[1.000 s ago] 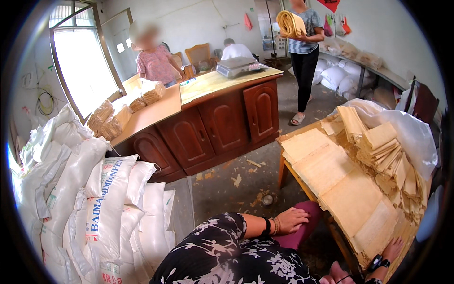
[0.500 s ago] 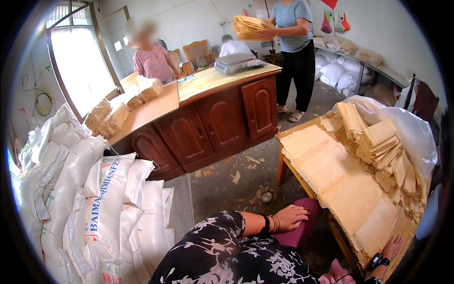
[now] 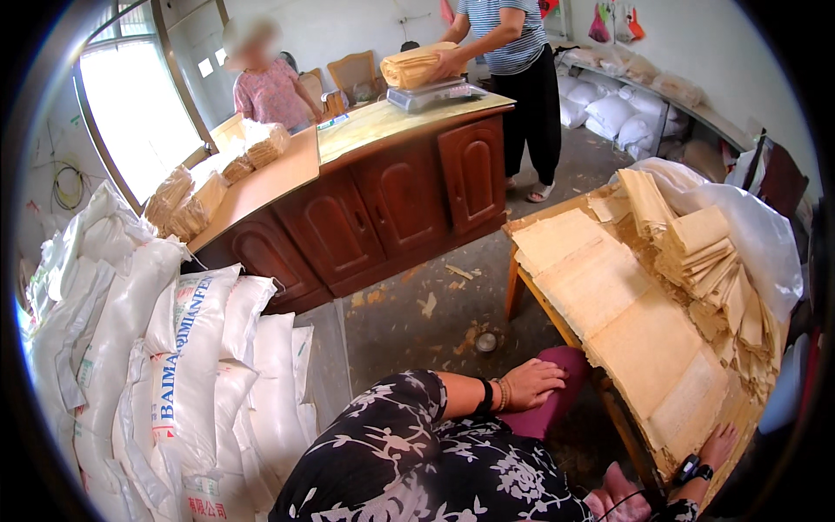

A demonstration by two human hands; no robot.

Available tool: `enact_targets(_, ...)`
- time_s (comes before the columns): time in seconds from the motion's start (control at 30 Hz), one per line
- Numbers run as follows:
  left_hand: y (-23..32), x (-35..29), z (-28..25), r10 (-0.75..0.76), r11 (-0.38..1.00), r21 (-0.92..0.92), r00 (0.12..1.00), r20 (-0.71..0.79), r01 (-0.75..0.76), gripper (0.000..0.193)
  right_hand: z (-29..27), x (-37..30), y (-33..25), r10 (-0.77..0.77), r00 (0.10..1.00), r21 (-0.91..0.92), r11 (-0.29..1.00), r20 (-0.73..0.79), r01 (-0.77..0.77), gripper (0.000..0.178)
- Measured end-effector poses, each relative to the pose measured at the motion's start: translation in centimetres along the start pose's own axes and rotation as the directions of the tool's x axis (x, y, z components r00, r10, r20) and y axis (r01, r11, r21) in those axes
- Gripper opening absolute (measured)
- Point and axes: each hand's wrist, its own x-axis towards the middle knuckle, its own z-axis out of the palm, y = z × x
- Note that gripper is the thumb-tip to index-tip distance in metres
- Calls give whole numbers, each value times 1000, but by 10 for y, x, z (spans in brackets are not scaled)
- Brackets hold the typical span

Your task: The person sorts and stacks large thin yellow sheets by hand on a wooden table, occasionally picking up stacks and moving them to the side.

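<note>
Right now left hand (image 3: 532,384) lies open, fingers loosely spread, palm down on the purple-clad knee (image 3: 557,402), just beside the near leg of the low wooden table (image 3: 557,306). Right hand (image 3: 717,444) rests at the table's near corner, fingertips touching the edge of the tan sheet stack (image 3: 648,348); grip hard to tell, wrist partly cut off by the rim. Folded sheet bundles (image 3: 709,252) lie on the table's far side, count unclear. Two other people stand beyond the table at the brown counter (image 3: 383,187); one presses a sheet pile (image 3: 417,65) onto a scale (image 3: 433,91). White sacks (image 3: 174,348) are stacked well left of the table.
</note>
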Motion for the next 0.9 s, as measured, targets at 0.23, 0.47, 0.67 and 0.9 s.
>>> enact_targets(0.23,-1,0,3,11,1000,-17,1000,-7,-11,34,-7,2,0,-22,999,63,998,40,19,54)
enact_targets(0.47,-1,0,2,1,1000,-25,1000,-7,-1,35,8,10,10,-34,999,14,999,35,34,54)
enact_targets(0.67,0,0,0,-8,1000,-29,1000,8,8,34,16,12,13,-30,999,0,1000,25,30,54)
enact_targets(0.9,1,-1,-3,-16,999,-45,1000,-1,16,34,-2,3,4,-38,997,19,999,62,36,54)
